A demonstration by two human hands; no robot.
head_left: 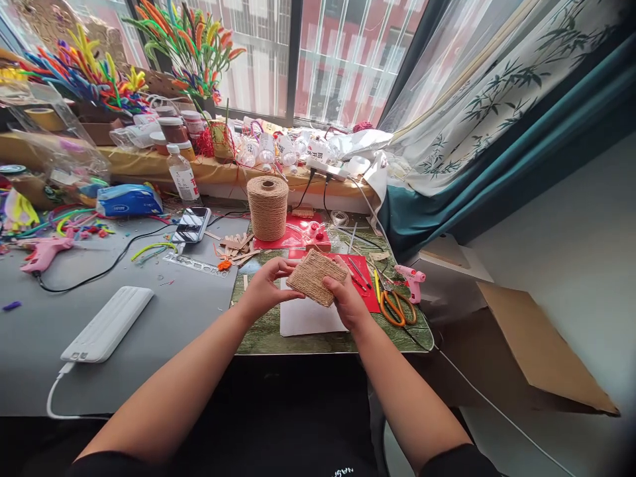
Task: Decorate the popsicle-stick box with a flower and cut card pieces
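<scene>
The left hand (262, 286) and right hand (348, 302) hold the twine-wrapped panel (315, 277) above the surface (189, 331), fingers clamped on its edges. A slack pinch could drop it toward the nearby scissors (397, 307).

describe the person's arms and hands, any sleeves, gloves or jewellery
The left hand and right hand are bare: no gloves, rings or watch visible. Both forearms are uncovered. Black sleeves show at the bottom edge, matching a black top with small white lettering.

Head-worn, forward-down, close over desk (189, 318)
</scene>
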